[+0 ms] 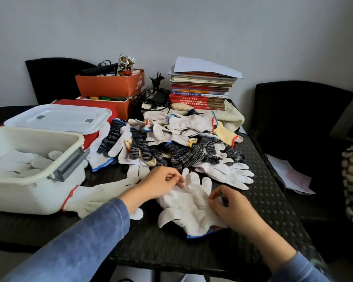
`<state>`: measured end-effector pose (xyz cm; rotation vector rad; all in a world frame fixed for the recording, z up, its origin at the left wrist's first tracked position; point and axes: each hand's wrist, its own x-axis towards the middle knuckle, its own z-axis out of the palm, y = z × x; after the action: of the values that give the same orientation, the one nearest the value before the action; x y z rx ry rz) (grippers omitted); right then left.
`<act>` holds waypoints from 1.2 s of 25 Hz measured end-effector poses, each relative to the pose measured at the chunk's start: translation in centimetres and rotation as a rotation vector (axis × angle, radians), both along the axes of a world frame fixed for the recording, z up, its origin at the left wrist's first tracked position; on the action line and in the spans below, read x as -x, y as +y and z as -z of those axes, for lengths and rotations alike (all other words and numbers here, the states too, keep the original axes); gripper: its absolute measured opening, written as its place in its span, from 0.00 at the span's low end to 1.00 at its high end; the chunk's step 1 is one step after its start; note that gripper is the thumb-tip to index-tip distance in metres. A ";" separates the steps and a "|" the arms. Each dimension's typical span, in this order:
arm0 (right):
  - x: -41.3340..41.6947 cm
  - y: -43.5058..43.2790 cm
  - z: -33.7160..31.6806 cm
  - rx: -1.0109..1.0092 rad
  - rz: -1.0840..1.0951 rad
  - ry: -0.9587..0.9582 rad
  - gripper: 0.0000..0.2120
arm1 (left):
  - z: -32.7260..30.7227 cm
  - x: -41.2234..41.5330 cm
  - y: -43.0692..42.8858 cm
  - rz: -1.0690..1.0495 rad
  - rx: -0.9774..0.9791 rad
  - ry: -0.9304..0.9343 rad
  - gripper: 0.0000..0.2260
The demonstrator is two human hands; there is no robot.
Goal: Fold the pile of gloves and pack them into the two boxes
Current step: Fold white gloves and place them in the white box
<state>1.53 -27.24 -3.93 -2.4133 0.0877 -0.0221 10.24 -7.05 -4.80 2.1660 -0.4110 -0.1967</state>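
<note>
White glove [189, 202] on table [263, 192]; L hand [161, 183] & R hand [230, 208] both pinch it, fingers curled.

Both forearms reach forward; the left hand [161, 183] and right hand [230, 208], fingers curled, pinch a white glove [191, 210].
</note>
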 end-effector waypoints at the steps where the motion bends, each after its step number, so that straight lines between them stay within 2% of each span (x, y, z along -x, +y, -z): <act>1: 0.3 -0.3 0.1 0.066 -0.026 -0.032 0.03 | 0.0 0.3 0.4 0.000 -0.033 -0.032 0.11; 3: 0.3 -0.9 0.3 0.136 -0.059 -0.045 0.03 | -0.2 1.1 1.4 -0.003 -0.130 -0.066 0.11; 6: 0.0 -1.4 0.1 0.167 -0.082 -0.034 0.04 | -1.1 2.4 2.4 0.033 -0.185 0.036 0.10; 10: -0.1 -1.2 -0.4 0.244 -0.076 -0.093 0.04 | -1.2 2.9 3.6 -0.182 -0.225 -0.184 0.09; 13: 0.7 -0.6 -0.8 0.129 -0.132 -0.186 0.07 | -0.5 3.0 4.2 -0.146 -0.340 -0.167 0.07; 15: 1.0 -0.2 -1.4 0.027 -0.140 -0.257 0.10 | -0.2 2.9 4.1 -0.122 -0.324 -0.107 0.11; 16: 0.8 -0.2 -1.8 -0.009 -0.076 -0.320 0.10 | -0.3 2.8 3.9 -0.140 -0.327 -0.110 0.13; 18: 0.0 -0.6 -2.7 -0.127 0.099 -0.453 0.09 | -0.6 3.0 3.5 -0.225 -0.363 -0.234 0.13; 20: -0.7 -0.8 -3.3 -0.314 0.164 -0.479 0.08 | -1.0 4.0 3.0 -0.230 -0.300 -0.416 0.08; 22: -1.0 -0.4 -2.6 -0.448 0.148 -0.390 0.07 | -1.0 5.9 2.4 0.008 -0.234 -0.488 0.07; 23: -1.0 -0.1 -1.5 -0.482 0.160 -0.325 0.08 | -0.7 7.0 2.0 0.157 -0.286 -0.509 0.11; 24: -0.9 0.4 -0.4 -0.473 0.186 -0.275 0.09 | -0.2 7.8 1.6 0.270 -0.397 -0.551 0.15; 26: -0.6 0.8 2.2 -0.421 0.238 -0.241 0.12 | 0.9 8.2 0.7 0.302 -0.538 -0.718 0.22; 30: -0.6 1.1 4.0 -0.361 0.297 -0.236 0.12 | 1.1 8.0 -1.1 0.240 -0.599 -0.950 0.16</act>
<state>2.16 -26.14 -7.92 -2.0027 0.3128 -0.3931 2.28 -8.13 -5.85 2.6846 -1.2757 0.6981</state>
